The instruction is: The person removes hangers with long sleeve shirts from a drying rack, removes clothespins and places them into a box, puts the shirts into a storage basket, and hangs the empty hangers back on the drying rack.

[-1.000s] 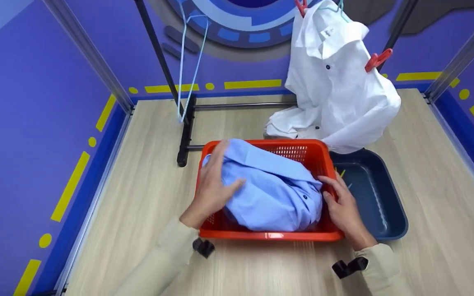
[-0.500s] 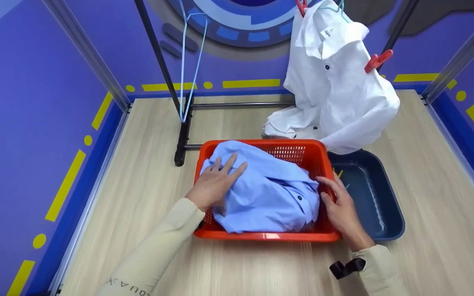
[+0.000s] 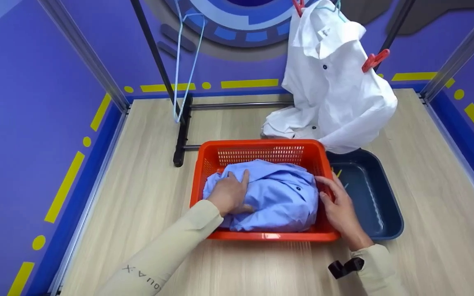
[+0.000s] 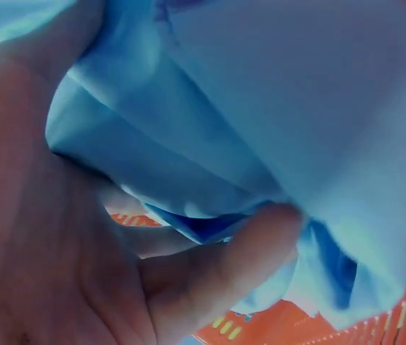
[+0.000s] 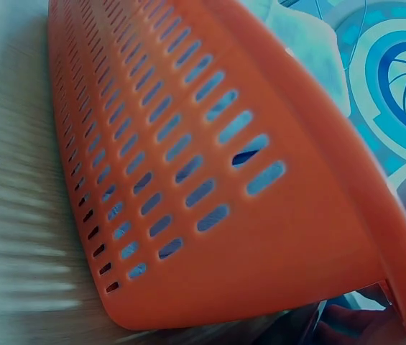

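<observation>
A crumpled light blue shirt [image 3: 278, 205] with a dark button lies in the red plastic basket [image 3: 261, 143]. My left hand [image 3: 229, 195] presses into the shirt's left part, thumb and forefinger spread apart. In the left wrist view, folds of the blue shirt [image 4: 210, 129] lie against the palm and fingers, and some fingertips are hidden by cloth. My right hand [image 3: 340, 207] grips the basket's right rim, fingers on the far side and thumb inside. In the right wrist view, the slotted wall of the basket [image 5: 167, 144] fills the middle, with part of my right hand [image 5: 364, 327] under the rim.
A dark blue tub [image 3: 370, 197] with small yellow bits stands against the basket's right side. Behind hangs a white shirt [image 3: 335, 90] held with red clothespins [image 3: 375, 60]. A pale blue hanger [image 3: 189, 68] hangs from the black rack [image 3: 179, 139] at back left.
My left hand has moved from the shirt's far left corner down and inward. The shirt now sits lower and more bunched, baring the basket's back wall. My right hand stays at the rim.
</observation>
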### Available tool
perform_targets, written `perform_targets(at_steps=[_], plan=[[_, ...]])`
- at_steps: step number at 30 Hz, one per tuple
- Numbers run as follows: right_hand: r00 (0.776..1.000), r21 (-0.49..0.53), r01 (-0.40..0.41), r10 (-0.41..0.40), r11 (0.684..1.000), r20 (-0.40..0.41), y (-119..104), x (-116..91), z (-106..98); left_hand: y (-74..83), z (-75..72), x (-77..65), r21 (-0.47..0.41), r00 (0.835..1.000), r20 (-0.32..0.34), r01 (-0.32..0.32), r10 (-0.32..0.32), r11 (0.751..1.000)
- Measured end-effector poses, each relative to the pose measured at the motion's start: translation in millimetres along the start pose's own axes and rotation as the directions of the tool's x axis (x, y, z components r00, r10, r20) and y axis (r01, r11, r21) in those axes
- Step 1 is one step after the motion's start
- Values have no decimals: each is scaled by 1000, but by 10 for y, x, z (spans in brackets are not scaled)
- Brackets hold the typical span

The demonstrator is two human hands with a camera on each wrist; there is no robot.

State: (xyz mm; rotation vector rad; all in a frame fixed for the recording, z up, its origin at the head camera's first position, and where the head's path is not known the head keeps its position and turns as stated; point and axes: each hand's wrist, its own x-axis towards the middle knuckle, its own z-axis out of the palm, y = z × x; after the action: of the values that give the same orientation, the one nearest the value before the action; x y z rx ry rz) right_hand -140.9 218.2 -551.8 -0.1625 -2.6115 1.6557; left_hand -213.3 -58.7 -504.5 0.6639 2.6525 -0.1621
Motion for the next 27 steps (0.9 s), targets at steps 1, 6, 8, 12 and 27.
perform_targets(at_steps=[1,6,8,12,27], plan=[[1000,-1,9,-9,1000,-8,0,1,-1,-14,3,27,-30,1000,-10,15,-15,999],[1000,5,26,-26,1000,-15,5,2,8,-110,-52,77,-59,1000,-18,1,-2,998],[1000,6,16,-16,1000,-10,1,-3,9,-124,-139,51,-30,999,6,-36,37,999],[1000,3,-5,5,1000,-9,-9,-11,-3,-82,-398,-10,-46,991,-41,-128,126,991],[1000,15,-28,28,999,12,-17,-13,2,628,-486,251,79,968,78,-245,239,966]])
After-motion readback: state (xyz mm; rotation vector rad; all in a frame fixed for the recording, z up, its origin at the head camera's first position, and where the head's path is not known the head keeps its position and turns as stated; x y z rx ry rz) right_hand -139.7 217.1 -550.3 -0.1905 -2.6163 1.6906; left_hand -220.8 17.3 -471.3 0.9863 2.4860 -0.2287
